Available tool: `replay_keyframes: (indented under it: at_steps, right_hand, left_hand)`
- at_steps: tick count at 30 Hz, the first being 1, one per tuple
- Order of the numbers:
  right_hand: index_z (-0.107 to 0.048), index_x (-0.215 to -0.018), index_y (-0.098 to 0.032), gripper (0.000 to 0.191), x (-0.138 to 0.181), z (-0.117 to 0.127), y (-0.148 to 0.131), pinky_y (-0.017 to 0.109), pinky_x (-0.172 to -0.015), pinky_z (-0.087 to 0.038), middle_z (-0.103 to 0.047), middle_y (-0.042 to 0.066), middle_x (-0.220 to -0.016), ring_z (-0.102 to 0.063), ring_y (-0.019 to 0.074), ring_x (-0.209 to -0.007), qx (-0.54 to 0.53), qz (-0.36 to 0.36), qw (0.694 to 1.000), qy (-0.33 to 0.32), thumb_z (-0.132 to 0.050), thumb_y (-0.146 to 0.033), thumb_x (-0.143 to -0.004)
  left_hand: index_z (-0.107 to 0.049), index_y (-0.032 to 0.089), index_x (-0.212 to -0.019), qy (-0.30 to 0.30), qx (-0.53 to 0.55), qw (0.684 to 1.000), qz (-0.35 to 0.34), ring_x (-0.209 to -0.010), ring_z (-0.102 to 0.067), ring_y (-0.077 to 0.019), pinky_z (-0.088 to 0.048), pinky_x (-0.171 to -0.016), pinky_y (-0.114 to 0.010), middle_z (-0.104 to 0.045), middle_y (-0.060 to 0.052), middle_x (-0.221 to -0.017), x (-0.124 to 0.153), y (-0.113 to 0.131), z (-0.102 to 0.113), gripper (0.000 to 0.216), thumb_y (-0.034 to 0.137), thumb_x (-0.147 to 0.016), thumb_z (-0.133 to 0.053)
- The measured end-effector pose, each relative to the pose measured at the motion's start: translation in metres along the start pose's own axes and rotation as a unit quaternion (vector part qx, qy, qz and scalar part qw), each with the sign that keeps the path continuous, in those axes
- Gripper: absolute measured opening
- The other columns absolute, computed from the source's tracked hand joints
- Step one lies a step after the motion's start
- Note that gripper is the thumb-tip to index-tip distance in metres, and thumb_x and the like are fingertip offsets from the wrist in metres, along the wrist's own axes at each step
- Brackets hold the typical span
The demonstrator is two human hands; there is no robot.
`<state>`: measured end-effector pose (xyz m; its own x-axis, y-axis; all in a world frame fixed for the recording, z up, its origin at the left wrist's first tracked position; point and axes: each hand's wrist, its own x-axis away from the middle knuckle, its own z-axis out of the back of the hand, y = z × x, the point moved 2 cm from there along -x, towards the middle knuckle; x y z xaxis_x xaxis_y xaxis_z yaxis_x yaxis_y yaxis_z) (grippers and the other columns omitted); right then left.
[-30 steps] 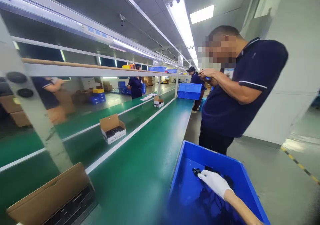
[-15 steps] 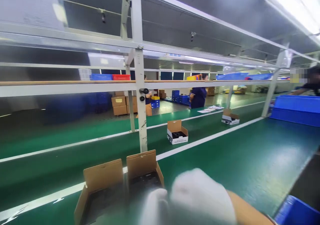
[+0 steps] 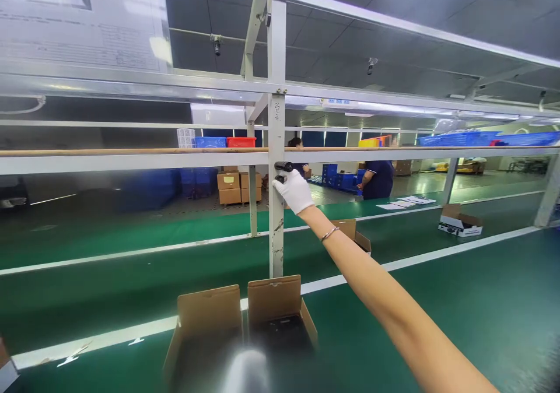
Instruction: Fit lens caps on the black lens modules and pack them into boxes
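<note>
My right hand (image 3: 295, 191), in a white glove, is stretched out to the upright white post (image 3: 276, 230). Its fingers are closed around a small black cylindrical piece (image 3: 280, 179) on the post's side. Just above the fingers, a second black cylindrical piece (image 3: 284, 166) sticks out. At the bottom edge my left hand (image 3: 247, 372), also gloved in white, is a blur, and its fingers cannot be made out. It is nearest to two open cardboard boxes, the left box (image 3: 209, 311) and the right box (image 3: 275, 298), with dark contents inside.
Farther along the green belt stand a half-hidden open box (image 3: 345, 228) and another open box (image 3: 459, 223). White papers (image 3: 405, 202) lie beyond. A shelf rail (image 3: 131, 162) crosses at arm height. A person in dark blue (image 3: 378, 178) stands across the line.
My right hand has risen from beside the boxes to the black pieces on the post. My left hand has dropped lower in view. The view has swung right.
</note>
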<state>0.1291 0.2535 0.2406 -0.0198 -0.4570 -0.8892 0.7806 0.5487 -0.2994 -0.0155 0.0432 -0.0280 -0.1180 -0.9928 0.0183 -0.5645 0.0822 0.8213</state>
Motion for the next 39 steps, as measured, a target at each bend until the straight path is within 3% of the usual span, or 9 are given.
replay_keyframes:
  at_steps: [6,11,16,19,21,24,28,34,39]
  right_hand:
    - [-0.066,-0.101,-0.019,0.027,0.045,0.047,-0.027,0.032,-0.085,-0.049,-0.071,0.002,-0.093,-0.065,0.017,-0.085,-0.029,-0.061,0.995,-0.075,-0.059,-0.039,-0.084]
    - [-0.065,-0.07,-0.024,0.021,0.171,0.081,-0.092,0.025,-0.059,-0.044,-0.066,-0.004,-0.068,-0.06,0.0141,-0.063,-0.068,-0.057,0.919,-0.384,-0.06,-0.042,-0.079]
    - [-0.068,-0.081,-0.029,0.019,0.25,0.088,-0.12,0.031,-0.062,-0.045,-0.067,0.001,-0.081,-0.061,0.0215,-0.071,0.006,-0.018,0.866,-0.499,-0.072,-0.036,-0.064]
    - [-0.067,-0.093,-0.028,0.027,0.263,0.087,-0.116,0.033,-0.072,-0.047,-0.069,0.004,-0.094,-0.061,0.0239,-0.083,-0.019,0.04,0.861,-0.506,-0.07,-0.031,-0.067]
    - [-0.066,-0.096,-0.027,0.026,0.266,0.089,-0.11,0.031,-0.073,-0.047,-0.069,0.004,-0.097,-0.061,0.0225,-0.085,-0.036,0.064,0.867,-0.494,-0.068,-0.028,-0.07]
    - [-0.066,-0.094,-0.026,0.021,0.269,0.093,-0.106,0.03,-0.071,-0.046,-0.069,0.005,-0.095,-0.06,0.022,-0.082,-0.018,0.094,0.87,-0.484,-0.066,-0.025,-0.072]
    - [-0.065,-0.095,-0.024,0.021,0.263,0.099,-0.116,0.031,-0.069,-0.044,-0.068,0.005,-0.092,-0.059,0.0209,-0.079,0.008,0.121,0.879,-0.461,-0.063,-0.02,-0.075]
    - [-0.057,-0.075,-0.022,0.01,0.242,0.118,-0.126,0.024,-0.065,-0.041,-0.062,-0.003,-0.078,-0.055,0.0134,-0.072,-0.057,0.083,0.904,-0.415,-0.063,-0.015,-0.073]
    - [-0.06,-0.084,-0.025,0.017,0.244,0.125,-0.124,0.024,-0.069,-0.046,-0.062,-0.002,-0.09,-0.056,0.0134,-0.078,-0.092,0.069,0.92,-0.374,-0.068,-0.017,-0.071]
  left_hand:
    - [-0.062,0.024,-0.08,-0.013,0.095,0.994,0.052,-0.043,-0.039,-0.0094,-0.029,-0.038,-0.024,-0.045,0.002,-0.058,-0.004,0.015,-0.007,0.045,0.063,-0.062,-0.071]
    - [-0.056,0.02,-0.082,0.019,0.156,0.987,0.027,-0.039,-0.03,-0.0062,-0.034,-0.041,-0.023,-0.039,0.007,-0.054,0.019,0.025,-0.013,0.051,0.069,-0.069,-0.063]
    - [-0.061,0.017,-0.08,0.034,0.169,0.976,0.13,-0.036,-0.028,-0.0083,-0.028,-0.038,-0.024,-0.039,0.004,-0.046,0.026,0.009,-0.026,0.05,0.066,-0.078,-0.053]
    - [-0.06,0.017,-0.066,0.052,0.136,0.972,0.184,-0.032,-0.024,-0.0103,-0.021,-0.034,-0.025,-0.029,0.004,-0.036,0.031,-0.004,-0.028,0.057,0.073,-0.074,-0.051]
    - [-0.063,0.016,-0.071,0.068,0.099,0.98,0.155,-0.038,-0.039,-0.0127,-0.027,-0.035,-0.025,-0.044,0.0,-0.043,0.033,-0.009,-0.028,0.058,0.072,-0.075,-0.05]
    - [-0.064,0.016,-0.103,0.122,0.003,0.992,0.022,-0.083,-0.064,-0.021,-0.05,-0.062,-0.026,-0.067,-0.01,-0.097,0.039,-0.008,-0.024,0.057,0.066,-0.078,-0.051]
    - [-0.037,0.025,-0.141,0.088,-0.179,0.98,-0.019,-0.12,-0.052,-0.0265,-0.044,-0.097,-0.032,-0.047,-0.01,-0.141,0.045,0.008,-0.008,0.083,0.069,-0.074,-0.058]
    - [-0.039,0.008,-0.137,-0.02,-0.178,0.984,0.017,-0.069,-0.062,-0.0211,-0.049,-0.07,-0.036,-0.063,-0.011,-0.083,0.018,0.032,0.03,0.103,0.084,-0.075,-0.009]
    - [-0.051,0.014,-0.124,-0.128,-0.19,0.971,0.073,-0.098,-0.061,-0.0256,-0.046,-0.089,-0.042,-0.064,-0.015,-0.105,0.012,0.003,0.034,0.088,0.079,-0.081,-0.011]
